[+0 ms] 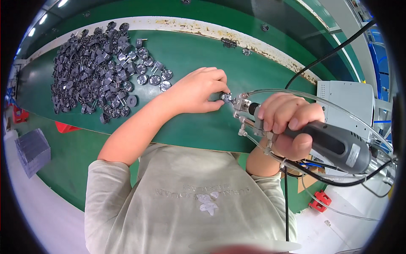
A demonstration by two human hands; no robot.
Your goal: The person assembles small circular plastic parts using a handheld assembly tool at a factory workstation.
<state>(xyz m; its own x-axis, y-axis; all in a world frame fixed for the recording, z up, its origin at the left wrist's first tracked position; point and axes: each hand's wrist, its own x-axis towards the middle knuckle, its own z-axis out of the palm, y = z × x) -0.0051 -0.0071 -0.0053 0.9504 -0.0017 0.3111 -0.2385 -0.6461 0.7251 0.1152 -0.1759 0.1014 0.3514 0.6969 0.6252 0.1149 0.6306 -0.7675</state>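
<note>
My left hand (198, 91) pinches a small round metal-topped part (226, 97) against the green table (211, 55). My right hand (287, 125) grips a grey powered screwdriver (334, 146), held nearly level with its metal nose (242, 106) touching that part from the right. Clear tubes and black cables run from the tool toward the right. A large heap of the same dark round parts (91, 70) lies on the table to the left of my left hand.
A grey-white box unit (349, 99) stands at the right behind the tool. The table's far edge is a worn white strip (203, 27). A small red object (320, 200) lies on the floor at lower right, and a grey ribbed block (31, 150) at the left.
</note>
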